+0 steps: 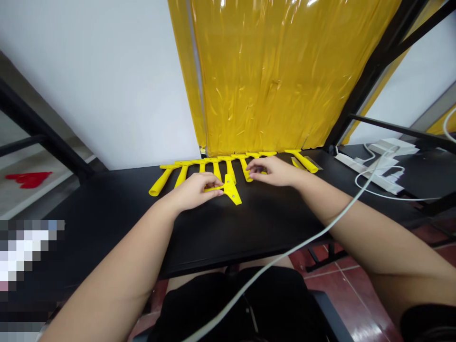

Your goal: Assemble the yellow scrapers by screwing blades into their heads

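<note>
My left hand [197, 190] is closed on the handle of a yellow scraper [233, 194], whose flat, tapered head with two rivet-like dots points to the right. My right hand [269, 171] hovers at the row of yellow scrapers, its fingers loosely curved and apart, beside one tubular handle [247, 171]. It partly covers the scrapers behind it. Along the back of the black table [231, 237] several like scrapers lie side by side, handles toward me, among them the leftmost one [160, 182]. Another yellow scraper [306, 162] lies apart on the right, next to a thin, blade-like piece.
A yellow plastic curtain [285, 80] and a white panel [107, 85] stand behind the table. White power strips [370, 173] with plugs and cables lie at right. A pale cable [285, 259] crosses before my right arm. A black metal frame [374, 71] rises at right.
</note>
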`<state>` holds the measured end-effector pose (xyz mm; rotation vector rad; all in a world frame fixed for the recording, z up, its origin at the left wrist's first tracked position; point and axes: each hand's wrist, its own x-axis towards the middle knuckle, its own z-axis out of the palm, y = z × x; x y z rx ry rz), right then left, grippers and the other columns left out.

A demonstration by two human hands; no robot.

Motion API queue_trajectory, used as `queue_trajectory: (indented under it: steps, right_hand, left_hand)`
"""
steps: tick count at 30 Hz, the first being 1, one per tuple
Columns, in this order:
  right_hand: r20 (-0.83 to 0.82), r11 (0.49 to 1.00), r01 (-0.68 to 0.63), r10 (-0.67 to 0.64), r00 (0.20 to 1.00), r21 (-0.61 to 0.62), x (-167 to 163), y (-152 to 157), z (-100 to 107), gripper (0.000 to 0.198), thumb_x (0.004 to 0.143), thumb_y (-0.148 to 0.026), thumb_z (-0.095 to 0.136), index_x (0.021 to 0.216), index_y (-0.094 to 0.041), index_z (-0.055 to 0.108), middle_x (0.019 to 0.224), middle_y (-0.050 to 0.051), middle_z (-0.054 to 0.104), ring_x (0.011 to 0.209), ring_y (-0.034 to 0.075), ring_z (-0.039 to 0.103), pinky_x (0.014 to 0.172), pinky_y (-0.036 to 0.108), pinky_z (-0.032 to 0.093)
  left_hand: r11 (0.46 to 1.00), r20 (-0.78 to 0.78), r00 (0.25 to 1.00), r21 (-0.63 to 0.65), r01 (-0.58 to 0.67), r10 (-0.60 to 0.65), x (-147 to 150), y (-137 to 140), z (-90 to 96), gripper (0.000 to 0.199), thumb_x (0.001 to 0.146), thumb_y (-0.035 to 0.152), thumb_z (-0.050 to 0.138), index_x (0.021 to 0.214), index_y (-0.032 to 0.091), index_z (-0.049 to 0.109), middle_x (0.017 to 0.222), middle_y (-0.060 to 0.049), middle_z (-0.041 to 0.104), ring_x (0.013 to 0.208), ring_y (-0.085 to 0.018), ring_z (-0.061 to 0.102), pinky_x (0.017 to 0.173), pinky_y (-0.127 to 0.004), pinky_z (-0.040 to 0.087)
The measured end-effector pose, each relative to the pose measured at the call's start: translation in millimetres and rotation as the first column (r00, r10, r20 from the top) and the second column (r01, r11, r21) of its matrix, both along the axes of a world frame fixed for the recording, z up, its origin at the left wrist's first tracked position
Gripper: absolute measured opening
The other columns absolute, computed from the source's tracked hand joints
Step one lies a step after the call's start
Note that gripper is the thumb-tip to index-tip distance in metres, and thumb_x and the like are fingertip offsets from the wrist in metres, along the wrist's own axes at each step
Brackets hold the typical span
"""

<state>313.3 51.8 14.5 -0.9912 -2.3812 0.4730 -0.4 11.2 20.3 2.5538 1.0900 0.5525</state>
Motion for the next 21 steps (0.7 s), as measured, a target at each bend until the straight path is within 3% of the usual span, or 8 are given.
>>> queue_trajectory:
  steps: [2, 5, 9, 12, 21]
  right_hand:
    - [-0.02, 0.996, -0.088, 0.088, 0.996, 0.008, -28, -3, -3, 0.027, 0.091, -0.031, 0.065, 0.115, -0.019, 0.072, 0.095, 0.006, 0.076, 0.083, 0.019, 0.069, 0.079, 0.032, 0.053]
    - [-0.157, 0.99, -0.118, 0.104, 0.982, -0.081, -52, 3, -11, 0.028, 0.088, -0.028, 0.068, 0.114, -0.02, 0.069, 0.091, 0.003, 0.072, 0.079, 0.017, 0.065, 0.076, 0.032, 0.052]
    - [-0.385, 0.943, -0.227, 0.121, 0.915, -0.243, -61, 8, -27, 0.029, 0.083, -0.027, 0.071, 0.111, -0.02, 0.065, 0.086, 0.0, 0.065, 0.075, 0.015, 0.059, 0.074, 0.031, 0.049]
    - [-0.481, 0.914, -0.279, 0.111, 0.87, -0.294, -63, 3, -34, 0.032, 0.08, -0.026, 0.074, 0.11, -0.02, 0.063, 0.079, -0.004, 0.057, 0.072, 0.013, 0.054, 0.072, 0.029, 0.046]
    - [-0.458, 0.92, -0.2, 0.025, 0.888, -0.337, -70, -5, -38, 0.024, 0.08, -0.033, 0.074, 0.1, -0.019, 0.069, 0.073, -0.004, 0.052, 0.068, 0.014, 0.046, 0.067, 0.03, 0.037]
  left_hand:
    - [0.999, 0.015, 1.0, 0.036, 0.017, -0.017, 1, 1, -2.0, 0.026, 0.093, 0.043, 0.068, 0.101, 0.02, 0.075, 0.1, -0.008, 0.075, 0.091, -0.022, 0.068, 0.083, -0.037, 0.052]
    - [0.998, 0.037, 0.999, 0.055, 0.029, -0.031, 0, 4, -5.1, 0.025, 0.093, 0.042, 0.068, 0.103, 0.02, 0.074, 0.103, -0.008, 0.075, 0.096, -0.023, 0.069, 0.086, -0.037, 0.053]
    - [0.996, 0.007, 0.999, 0.078, 0.042, -0.042, -1, 5, -6.5, 0.023, 0.095, 0.039, 0.067, 0.104, 0.02, 0.074, 0.106, -0.008, 0.075, 0.099, -0.023, 0.069, 0.089, -0.038, 0.053]
    - [0.994, -0.01, 0.998, 0.085, 0.07, -0.069, 0, 4, -6.4, 0.023, 0.096, 0.039, 0.066, 0.105, 0.02, 0.074, 0.106, -0.007, 0.074, 0.099, -0.023, 0.069, 0.091, -0.037, 0.053]
    - [0.996, -0.032, 0.997, 0.058, 0.068, -0.066, 4, 4, -8.8, 0.022, 0.096, 0.038, 0.066, 0.107, 0.021, 0.075, 0.108, -0.008, 0.074, 0.099, -0.023, 0.069, 0.093, -0.039, 0.053]
